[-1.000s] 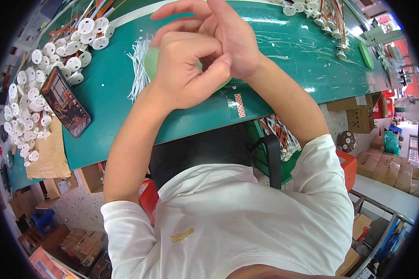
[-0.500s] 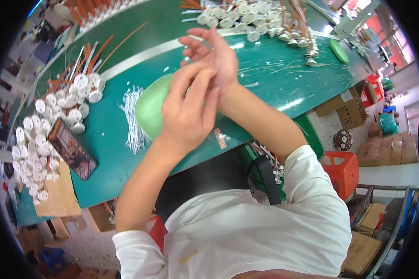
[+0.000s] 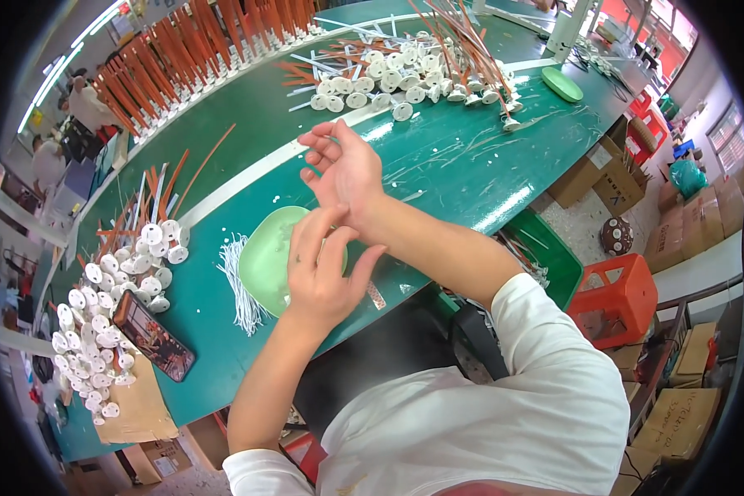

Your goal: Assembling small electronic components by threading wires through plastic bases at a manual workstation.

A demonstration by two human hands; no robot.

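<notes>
Over the workbench, my left hand (image 3: 316,269) has its fingers bent and spread, their tips at the heel of my right hand. Palm turned toward me, my right hand (image 3: 349,171) is open with loosely curled fingers and nothing in it. Beneath my left hand lies a light green plate (image 3: 260,263), partly hidden by it; small clear bits seem to lie in it. A bundle of thin white strings (image 3: 241,289) rests against the plate's left side. Just right of my left hand, a small printed strip (image 3: 376,295) lies near the bench edge.
A phone (image 3: 153,337) leans by a heap of white round lamp-holder-like parts (image 3: 99,331) on the left. More such parts (image 3: 405,70) with orange and white wires lie at the back. Another green dish (image 3: 562,84) sits far right. A red stool (image 3: 616,302) and cartons stand beyond the bench.
The view has shifted, so the bench sits lower in it. My left fingers have spread and moved down from the right palm to its wrist.
</notes>
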